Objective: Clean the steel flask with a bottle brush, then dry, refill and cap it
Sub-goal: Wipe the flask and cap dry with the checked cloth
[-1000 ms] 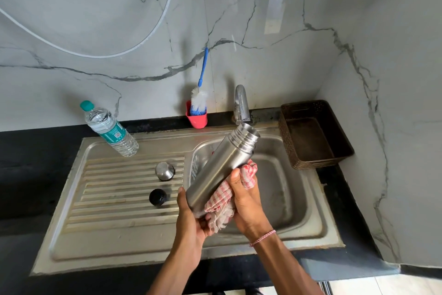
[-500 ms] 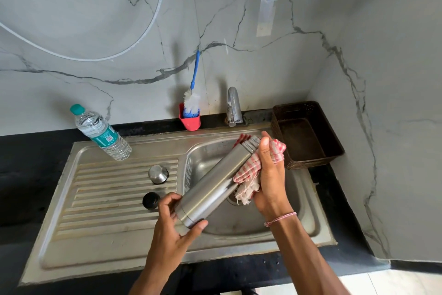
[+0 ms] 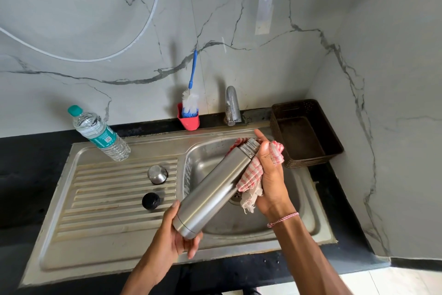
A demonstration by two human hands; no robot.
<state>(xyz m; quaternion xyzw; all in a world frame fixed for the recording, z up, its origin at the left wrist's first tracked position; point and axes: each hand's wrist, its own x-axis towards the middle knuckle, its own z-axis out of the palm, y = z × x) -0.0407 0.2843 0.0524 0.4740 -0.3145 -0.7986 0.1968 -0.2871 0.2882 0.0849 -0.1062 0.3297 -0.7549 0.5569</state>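
The uncapped steel flask (image 3: 215, 187) lies tilted over the sink basin (image 3: 299, 199), mouth pointing up and to the right. My left hand (image 3: 172, 239) grips its base. My right hand (image 3: 270, 175) holds a red-and-white checked cloth (image 3: 251, 177) wrapped round the flask's neck. On the ribbed drainboard (image 3: 107, 199) stand the steel cup lid (image 3: 157, 174) and the black stopper (image 3: 151, 201). A blue-handled bottle brush (image 3: 190, 101) stands in a red holder (image 3: 189, 121) by the wall. A plastic water bottle (image 3: 100, 135) with a teal cap leans at the back left.
The tap (image 3: 232, 105) rises behind the basin. A brown basket (image 3: 308, 132) sits on the black counter (image 3: 28, 170) to the right of the sink, close to my right hand. Marble walls close the back and right side.
My right hand slid the cloth up the flask from its lower body to the neck. My left hand shifted down to the flask's base.
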